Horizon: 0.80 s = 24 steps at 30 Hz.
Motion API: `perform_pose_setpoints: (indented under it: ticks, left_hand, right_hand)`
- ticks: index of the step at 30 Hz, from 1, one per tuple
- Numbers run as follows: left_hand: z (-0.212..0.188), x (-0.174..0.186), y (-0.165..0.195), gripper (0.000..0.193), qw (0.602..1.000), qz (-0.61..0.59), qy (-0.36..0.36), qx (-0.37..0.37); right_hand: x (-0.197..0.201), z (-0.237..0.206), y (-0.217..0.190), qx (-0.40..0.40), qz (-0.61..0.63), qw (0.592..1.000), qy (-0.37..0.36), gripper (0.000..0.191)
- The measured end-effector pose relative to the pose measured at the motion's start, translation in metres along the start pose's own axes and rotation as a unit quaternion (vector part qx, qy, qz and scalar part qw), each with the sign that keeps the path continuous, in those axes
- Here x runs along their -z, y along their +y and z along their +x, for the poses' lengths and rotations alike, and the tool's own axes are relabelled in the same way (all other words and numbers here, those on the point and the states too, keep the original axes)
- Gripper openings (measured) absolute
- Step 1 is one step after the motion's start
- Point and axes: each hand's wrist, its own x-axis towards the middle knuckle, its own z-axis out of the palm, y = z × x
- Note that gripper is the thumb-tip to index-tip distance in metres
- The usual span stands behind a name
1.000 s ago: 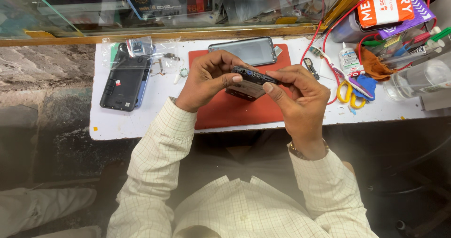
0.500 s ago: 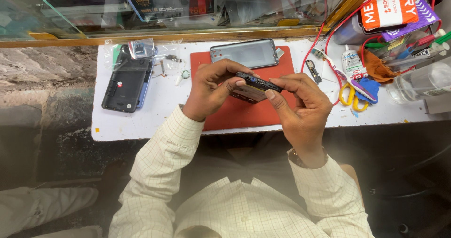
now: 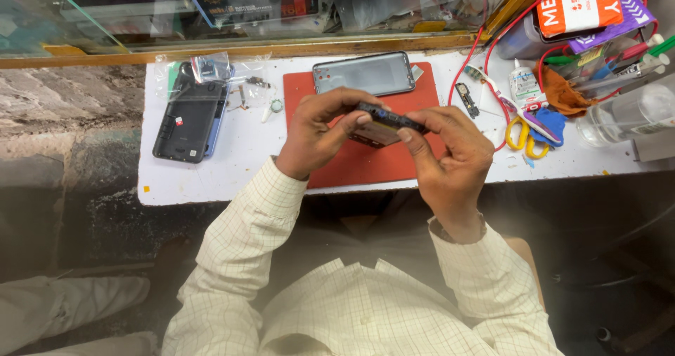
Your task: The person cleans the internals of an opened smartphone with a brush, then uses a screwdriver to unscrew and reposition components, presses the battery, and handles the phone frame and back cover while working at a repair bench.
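Phone body (image 3: 383, 123), dark and slim, held edge-on above the red mat (image 3: 365, 163), pinched between both hands. Left hand (image 3: 320, 131) grips its near-left end, thumb on the edge and fingers curled over the top; right hand (image 3: 450, 156) closes on the opposite end, index finger and thumb pressing the rim. Both hands clear of the surface, the phone body tilted slightly, its right end lower. Sleeves are cream with a fine check; a wrist band shows at the right cuff. Behind the hands, on the far part of the red mat, a grey back cover (image 3: 364, 73) lies flat, camera cutout toward the left. Mat sits on a white surface (image 3: 232, 177). Well to the left, a second dark phone shell (image 3: 190, 117) lies face down over a blue piece, partly under a clear plastic bag (image 3: 211, 68); small screws and bits lie just beside it, too small to tell apart. To the right of the mat: a small dark part (image 3: 465, 97), yellow-handled scissors (image 3: 522, 132), a small white glue bottle (image 3: 524, 85), an orange cloth (image 3: 569, 96), red wires (image 3: 485, 43) trailing to the back, a clear jar (image 3: 622, 117) on its side. Wooden rail (image 3: 246, 50) and glass case bound the far edge of the surface.
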Motion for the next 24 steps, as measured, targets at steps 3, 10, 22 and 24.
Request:
perform_pose_setpoints:
  ticks: [3,10,22,24]
  left_hand:
    - [0.001,-0.011,0.004,0.068,0.997,0.069,0.009,-0.033]
    - [-0.018,-0.014,0.015,0.1,0.912,0.409,-0.003,-0.028]
    - [-0.042,0.023,-0.007,0.083,0.884,0.445,-0.125,0.071]
    - [-0.044,0.023,-0.009,0.078,0.881,0.451,-0.129,0.065]
  right_hand:
    - [0.002,-0.003,0.015,-0.084,0.026,0.994,0.068,0.015]
    - [0.003,-0.014,0.065,-0.248,0.363,0.882,0.169,0.013]
    - [0.017,-0.053,0.069,-0.378,0.218,0.898,-0.048,0.024]
    - [0.029,-0.055,0.063,-0.369,0.211,0.905,-0.036,0.022]
